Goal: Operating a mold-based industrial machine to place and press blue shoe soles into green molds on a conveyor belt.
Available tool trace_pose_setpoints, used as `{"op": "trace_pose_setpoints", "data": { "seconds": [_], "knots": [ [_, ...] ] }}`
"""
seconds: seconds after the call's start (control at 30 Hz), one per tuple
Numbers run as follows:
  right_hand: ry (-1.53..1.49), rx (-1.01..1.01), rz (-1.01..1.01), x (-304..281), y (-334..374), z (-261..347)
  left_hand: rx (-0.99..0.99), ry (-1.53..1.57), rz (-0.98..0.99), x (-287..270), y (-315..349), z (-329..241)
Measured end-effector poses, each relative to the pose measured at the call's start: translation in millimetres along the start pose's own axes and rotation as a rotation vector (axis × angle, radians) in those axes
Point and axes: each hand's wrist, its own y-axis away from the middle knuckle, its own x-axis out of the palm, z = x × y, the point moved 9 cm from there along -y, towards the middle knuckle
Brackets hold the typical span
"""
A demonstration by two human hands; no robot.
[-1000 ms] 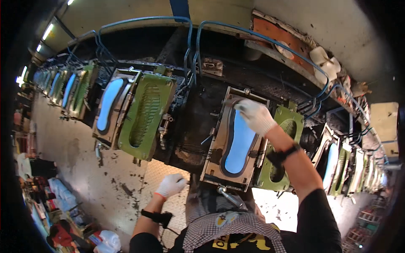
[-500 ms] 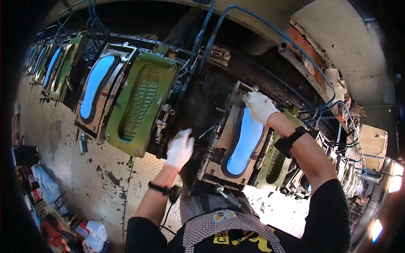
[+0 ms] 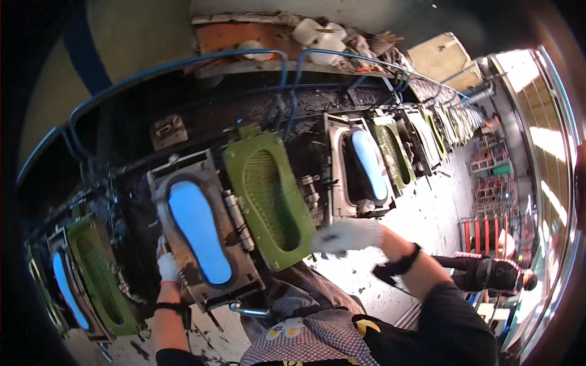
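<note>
A blue foot-shaped sheet (image 3: 200,232) lies in the dark recess of an open metal sole mould (image 3: 177,169) in front of me. Hinged to its right side is a green mould half (image 3: 299,244) with a ribbed, sole-shaped cavity. My left hand (image 3: 169,267), in a white glove, is at the left edge of the metal half; its fingers are partly hidden there. My gloved right hand (image 3: 348,236) is by the lower right corner of the green half, its fingers smeared by motion. A lever handle (image 3: 250,311) sticks out at the mould's near edge.
Another open mould (image 3: 339,183) with a blue sheet (image 3: 370,165) stands to the right, and several more follow along the line. Blue bent pipes (image 3: 183,59) run behind. At far left is a green mould half (image 3: 101,274). A person (image 3: 488,273) is at the right, near red racks (image 3: 488,232).
My view has swung right, so the moulds appear farther left. My right hand has left the sheet's far end and come nearer; my left hand has reached the mould's left edge.
</note>
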Motion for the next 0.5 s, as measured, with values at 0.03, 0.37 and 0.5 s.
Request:
{"op": "trace_pose_setpoints", "data": {
  "seconds": [0.03,0.37,0.5],
  "knots": [
    [-0.065,0.180,-0.072,-12.0,38.4,-50.7,-0.120,0.191,0.009,-13.1,4.9,4.4],
    [0.936,0.189,-0.923,-199.7,-22.0,-200.5,1.050,0.118,-0.091,105.3,351.7,-412.2],
    [0.452,0.008,-1.094,-217.9,-5.3,-249.9,0.616,0.241,-0.086,215.0,313.5,-462.4]
  ]
}}
